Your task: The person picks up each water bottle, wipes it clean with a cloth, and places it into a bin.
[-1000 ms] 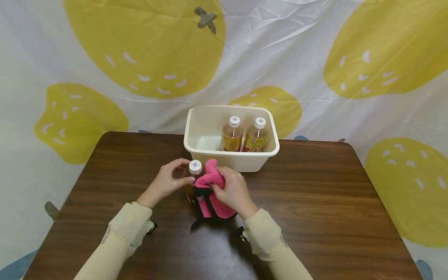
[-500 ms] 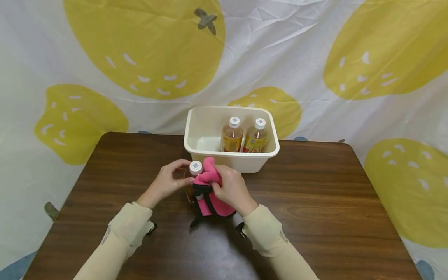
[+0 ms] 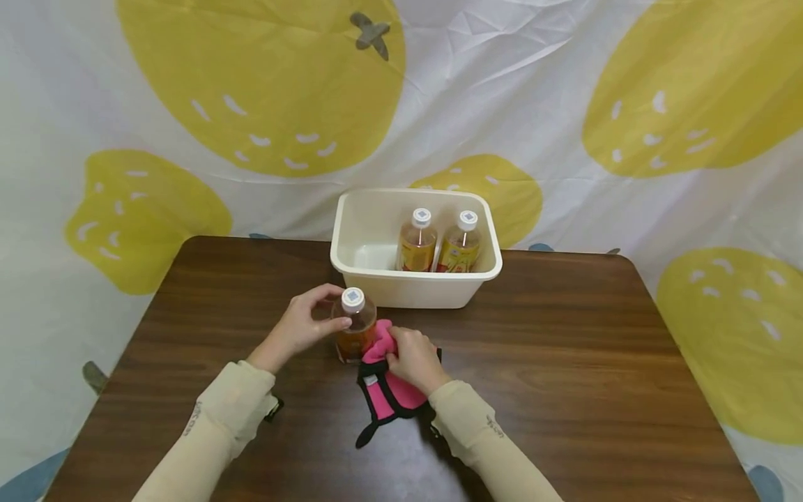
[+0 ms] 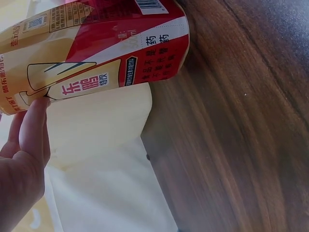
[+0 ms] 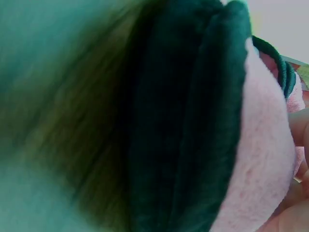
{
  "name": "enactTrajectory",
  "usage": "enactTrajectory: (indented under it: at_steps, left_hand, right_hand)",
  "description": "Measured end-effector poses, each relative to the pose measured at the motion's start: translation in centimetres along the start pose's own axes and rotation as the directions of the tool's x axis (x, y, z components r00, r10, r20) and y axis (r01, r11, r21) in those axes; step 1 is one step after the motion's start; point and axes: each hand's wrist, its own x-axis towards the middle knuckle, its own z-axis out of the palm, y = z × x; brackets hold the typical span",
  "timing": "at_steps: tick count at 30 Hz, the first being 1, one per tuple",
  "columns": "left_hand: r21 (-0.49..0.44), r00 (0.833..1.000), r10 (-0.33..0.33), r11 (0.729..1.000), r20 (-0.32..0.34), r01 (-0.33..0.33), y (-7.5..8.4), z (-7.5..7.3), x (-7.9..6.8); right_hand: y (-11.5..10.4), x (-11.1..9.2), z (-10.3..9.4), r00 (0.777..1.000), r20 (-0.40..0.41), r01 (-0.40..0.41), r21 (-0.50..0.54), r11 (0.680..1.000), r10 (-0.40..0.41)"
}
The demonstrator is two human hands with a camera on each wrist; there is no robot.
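Note:
A drink bottle (image 3: 355, 339) with a white cap and a red and yellow label stands upright on the table in the head view. My left hand (image 3: 304, 325) holds it near the top, thumb on the near side and fingers on the far side. In the left wrist view the bottle (image 4: 96, 53) fills the upper left, with fingertips at its label. My right hand (image 3: 415, 359) grips a bunched pink cloth (image 3: 404, 392) with black edging against the bottle's right side. In the right wrist view the cloth (image 5: 260, 140) hides most of that hand.
Behind the hands stands a cream plastic bin (image 3: 410, 294). Two similar bottles, a left one (image 3: 417, 244) and a right one (image 3: 460, 244), stand upright in its right half. A lemon-print sheet (image 3: 263, 84) hangs behind the brown wooden table (image 3: 564, 362).
My right hand has drawn the cloth down and toward me, from beside the cap to the bottle's lower side. More of the bottle shows. The left hand and bottle have hardly moved.

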Motion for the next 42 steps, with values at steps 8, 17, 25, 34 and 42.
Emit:
enactTrajectory:
  at_steps: [8,17,25,34,42]
  left_hand:
    - [-0.002,1.0,0.009,1.0,-0.006,-0.009,-0.1,0.0,0.1]
    - [-0.001,0.999,0.03,1.0,-0.017,-0.03,-0.1,-0.1,-0.1]
    - [-0.012,0.999,0.032,0.999,-0.005,-0.032,0.0,-0.1,-0.1]
    - [0.005,1.0,0.003,1.0,-0.02,-0.003,-0.1,-0.2,0.0]
    - [-0.02,1.0,-0.019,1.0,-0.01,0.019,0.1,0.0,-0.1]
  right_hand:
    - [-1.2,-0.2,-2.2,0.994,-0.103,0.047,0.054,0.997,-0.042]
    - [-5.0,1.3,-7.2,0.947,-0.266,0.199,0.036,0.979,-0.182]
    - [-5.7,1.5,-7.3,0.96,-0.228,0.16,-0.02,0.987,-0.16]
    - [-3.9,0.6,-5.2,0.973,-0.208,0.12,0.077,0.99,-0.101]
    - [-0.9,0.2,-1.1,0.999,-0.001,-0.051,0.042,0.998,0.051]
